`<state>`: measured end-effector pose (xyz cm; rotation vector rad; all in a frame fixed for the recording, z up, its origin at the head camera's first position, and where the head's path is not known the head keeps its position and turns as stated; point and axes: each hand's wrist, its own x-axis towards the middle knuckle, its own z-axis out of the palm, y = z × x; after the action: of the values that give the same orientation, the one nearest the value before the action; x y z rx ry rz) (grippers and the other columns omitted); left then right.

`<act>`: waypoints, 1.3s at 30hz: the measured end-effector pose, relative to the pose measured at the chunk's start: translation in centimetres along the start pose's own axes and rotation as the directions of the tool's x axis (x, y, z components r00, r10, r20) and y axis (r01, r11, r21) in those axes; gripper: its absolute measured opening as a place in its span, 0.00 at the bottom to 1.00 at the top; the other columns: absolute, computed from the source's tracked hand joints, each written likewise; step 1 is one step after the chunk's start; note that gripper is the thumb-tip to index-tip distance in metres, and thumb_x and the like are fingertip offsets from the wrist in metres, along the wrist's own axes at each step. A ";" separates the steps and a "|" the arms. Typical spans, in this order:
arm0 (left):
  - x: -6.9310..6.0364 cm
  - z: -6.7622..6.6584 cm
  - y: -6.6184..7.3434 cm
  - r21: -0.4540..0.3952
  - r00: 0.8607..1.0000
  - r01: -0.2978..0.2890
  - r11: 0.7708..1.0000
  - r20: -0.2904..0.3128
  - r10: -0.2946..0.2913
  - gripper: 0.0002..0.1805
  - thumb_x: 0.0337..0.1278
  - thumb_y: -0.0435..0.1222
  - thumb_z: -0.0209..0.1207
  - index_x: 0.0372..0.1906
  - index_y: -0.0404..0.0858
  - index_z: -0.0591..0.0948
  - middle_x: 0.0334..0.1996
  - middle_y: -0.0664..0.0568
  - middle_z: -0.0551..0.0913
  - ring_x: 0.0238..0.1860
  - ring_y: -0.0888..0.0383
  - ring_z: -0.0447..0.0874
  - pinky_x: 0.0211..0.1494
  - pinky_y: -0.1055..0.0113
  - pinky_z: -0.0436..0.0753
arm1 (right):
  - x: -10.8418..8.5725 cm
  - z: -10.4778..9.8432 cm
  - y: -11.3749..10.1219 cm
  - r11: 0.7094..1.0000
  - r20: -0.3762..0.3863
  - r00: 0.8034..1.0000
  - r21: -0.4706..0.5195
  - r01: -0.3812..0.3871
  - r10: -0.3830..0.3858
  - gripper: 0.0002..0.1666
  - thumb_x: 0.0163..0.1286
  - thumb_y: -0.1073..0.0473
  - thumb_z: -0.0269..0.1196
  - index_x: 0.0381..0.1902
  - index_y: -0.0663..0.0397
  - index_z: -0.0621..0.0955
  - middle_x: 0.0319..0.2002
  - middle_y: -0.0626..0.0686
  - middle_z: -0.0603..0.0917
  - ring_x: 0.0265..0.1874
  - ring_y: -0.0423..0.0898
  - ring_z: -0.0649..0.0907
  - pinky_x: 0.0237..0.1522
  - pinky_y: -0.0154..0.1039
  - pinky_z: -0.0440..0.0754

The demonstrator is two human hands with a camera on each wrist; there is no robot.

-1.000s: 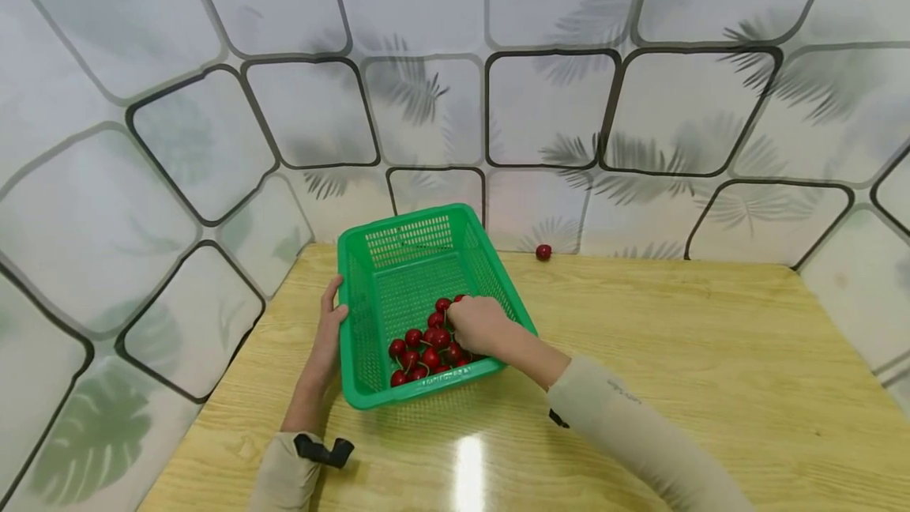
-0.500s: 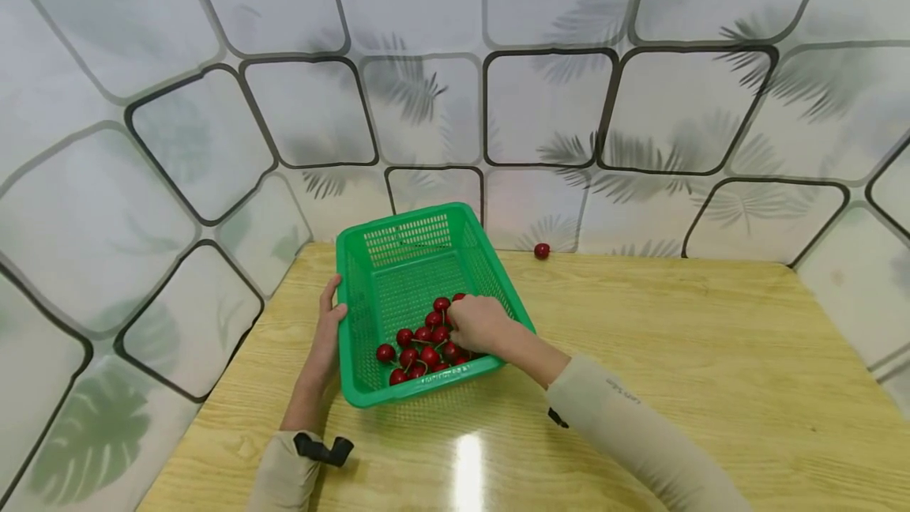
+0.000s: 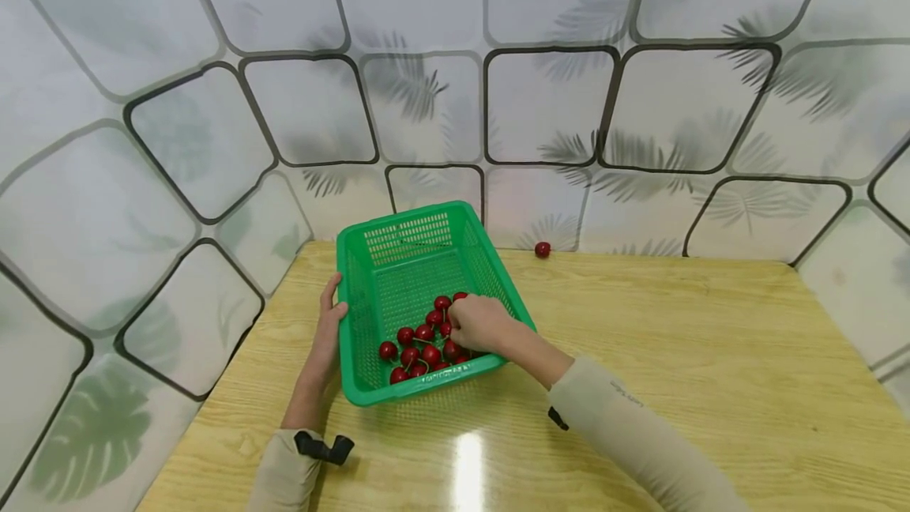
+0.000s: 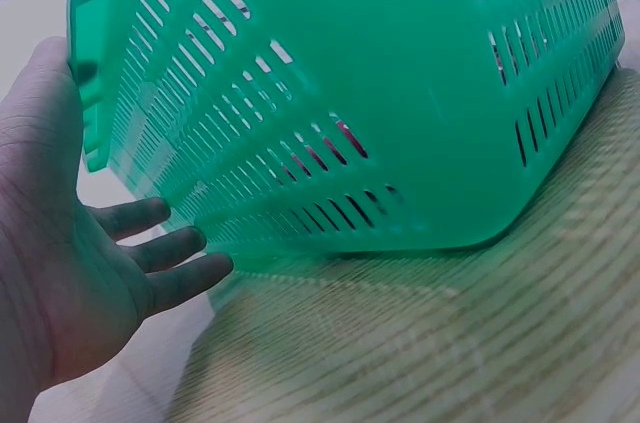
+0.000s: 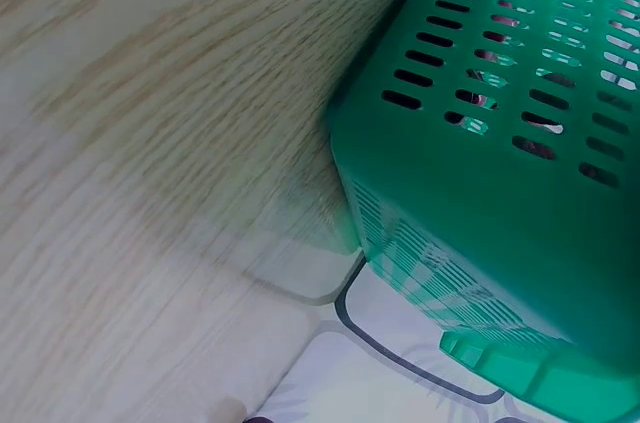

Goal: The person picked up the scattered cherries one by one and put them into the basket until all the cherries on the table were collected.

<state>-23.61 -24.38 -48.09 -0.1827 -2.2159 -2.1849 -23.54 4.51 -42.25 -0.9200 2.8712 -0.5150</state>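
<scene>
A green plastic basket (image 3: 398,397) with slotted walls stands on the table, holding several dark red cherries (image 3: 430,355) with stems, gathered toward its near side. My left hand (image 3: 329,334) touches the basket's left side, its thumb at the rim. In the left wrist view three fingers (image 4: 178,278) stretch out beside the slotted wall. Inside the basket at the right, my right hand (image 3: 483,325) reaches down among the cherries, fingers bent. Its fingertips are hidden, so whether it pinches a cherry does not show. In the right wrist view the basket wall (image 5: 480,203) covers that hand.
One lone cherry (image 3: 543,250) lies at the back edge of the wooden table (image 3: 682,354), by the patterned wall covering (image 3: 547,109). Each sleeve carries a black strap (image 3: 323,449) near the wrist.
Some cherries have rolled leftward in the basket since a second ago. One cherry beside my right fingers has shifted slightly toward them. My left hand and the basket stay nearly still.
</scene>
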 end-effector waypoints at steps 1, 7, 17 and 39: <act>0.0 -0.1 0.0 -0.003 1.000 -0.003 1.000 0.000 0.003 0.33 0.76 0.42 0.34 0.80 0.52 0.41 0.78 0.48 0.42 0.62 0.48 0.62 0.51 0.74 0.76 | 0.1 0.0 0.0 1.000 -0.001 1.000 0.009 0.002 -0.002 0.26 0.62 0.64 0.63 0.11 0.44 0.64 0.11 0.41 0.58 0.14 0.37 0.58 0.16 0.33 0.57; 0.0 -0.2 0.1 -0.020 1.000 0.006 1.000 -0.004 -0.006 0.34 0.75 0.42 0.34 0.80 0.52 0.40 0.78 0.49 0.41 0.64 0.46 0.61 0.51 0.74 0.76 | 0.5 -0.8 0.4 0.990 -0.187 0.982 0.136 0.027 -0.001 0.11 0.67 0.62 0.60 0.24 0.49 0.80 0.14 0.41 0.73 0.13 0.36 0.67 0.16 0.31 0.63; 0.2 0.0 0.3 -0.024 1.000 -0.003 1.000 -0.011 0.003 0.33 0.75 0.42 0.35 0.80 0.52 0.41 0.78 0.48 0.42 0.61 0.50 0.63 0.51 0.72 0.76 | -0.2 -5.1 10.1 0.893 -0.444 0.797 0.375 -0.249 0.409 0.16 0.68 0.58 0.53 0.41 0.60 0.85 0.36 0.58 0.86 0.34 0.54 0.84 0.38 0.50 0.80; -0.2 -0.3 -0.2 0.023 1.000 -0.006 1.000 0.016 0.006 0.33 0.77 0.44 0.35 0.80 0.54 0.41 0.78 0.50 0.38 0.68 0.43 0.57 0.52 0.72 0.76 | -0.5 -2.3 20.0 0.922 -0.254 0.894 0.226 -0.316 0.369 0.22 0.66 0.69 0.52 0.55 0.78 0.77 0.54 0.74 0.79 0.56 0.71 0.76 0.57 0.61 0.74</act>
<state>-23.45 -24.72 -48.26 -0.2067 -2.2447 -2.1617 -34.51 20.69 -46.94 -0.3135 3.0757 -0.9165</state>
